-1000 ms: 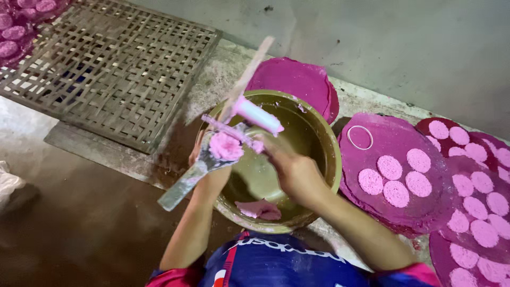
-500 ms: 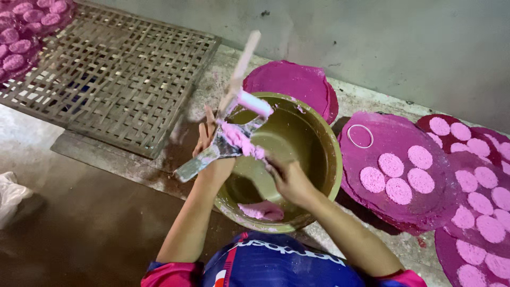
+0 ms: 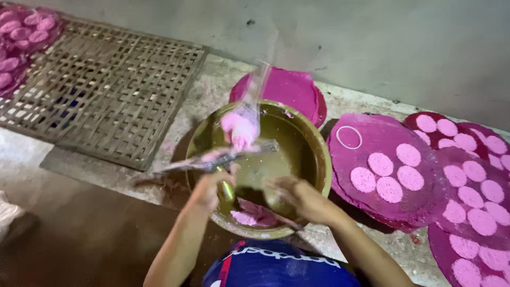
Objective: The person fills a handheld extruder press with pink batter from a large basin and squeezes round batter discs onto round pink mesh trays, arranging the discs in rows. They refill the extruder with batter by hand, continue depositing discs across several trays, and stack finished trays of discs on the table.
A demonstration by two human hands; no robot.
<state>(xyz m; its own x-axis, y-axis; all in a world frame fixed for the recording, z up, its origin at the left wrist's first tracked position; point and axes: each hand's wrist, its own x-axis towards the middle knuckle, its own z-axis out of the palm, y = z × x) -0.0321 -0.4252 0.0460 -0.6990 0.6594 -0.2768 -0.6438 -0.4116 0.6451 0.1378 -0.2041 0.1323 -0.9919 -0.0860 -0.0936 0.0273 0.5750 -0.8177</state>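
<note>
The left hand [image 3: 210, 188] is closed around a long flat scraper [image 3: 212, 159]. The scraper lies across the top of a big round bowl [image 3: 313, 154]. It is blurry, so I cannot tell how tight the grip is. A lump of pink dough [image 3: 239, 130] sits just above the scraper, over the bowl. A thin pale stick [image 3: 257, 85] goes up from the lump, and it is blurry too. I cannot tell what holds it.

The right hand [image 3: 297, 196] is down inside the bowl, near the front wall. Its fingers are curled, but I cannot tell if they hold anything. More pink dough [image 3: 252, 212] lies at the bottom of the bowl, just beside this hand.

I think the lump could slip off the scraper. If it drops outside the rim, it lands on the dirty bench [image 3: 212, 90] and picks up grit. The scraper sticks out far to the left, so a bump could tip it and fling dough away.

To the right, pink mats [image 3: 366, 138] hold small round pink discs [image 3: 380, 165]. A thin white ring [image 3: 349, 137] rests on the nearest mat. The mats lie very near the bowl. If the bowl slides or the right elbow swings out, it could squash the soft discs.

A woven bamboo tray [image 3: 106, 90] lies to the left, well apart from the bowl.
</note>
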